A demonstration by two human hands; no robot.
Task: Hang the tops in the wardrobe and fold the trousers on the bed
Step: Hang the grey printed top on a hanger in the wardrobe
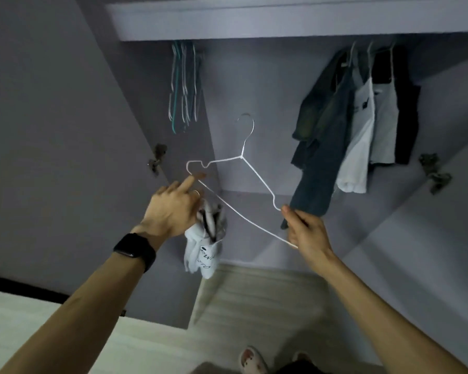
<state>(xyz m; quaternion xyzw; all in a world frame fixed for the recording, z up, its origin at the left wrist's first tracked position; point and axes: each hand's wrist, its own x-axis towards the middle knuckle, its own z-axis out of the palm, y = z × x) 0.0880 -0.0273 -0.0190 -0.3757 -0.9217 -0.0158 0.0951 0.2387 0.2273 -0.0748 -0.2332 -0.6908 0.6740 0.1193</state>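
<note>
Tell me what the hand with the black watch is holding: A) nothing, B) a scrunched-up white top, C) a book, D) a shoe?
B: the left hand grips a bunched white top with black print that droops below it, while the right hand holds the end of the wire hanger.

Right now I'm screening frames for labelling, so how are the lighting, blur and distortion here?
Head view: dim, greyish light, no glare; head view: the wide-angle lens bows the straight edges of the grey wardrobe; head view: the bunched white printed top in the left hand is motion-smeared, while the thin white wire hanger pinched by the right hand reads crisp.
</note>
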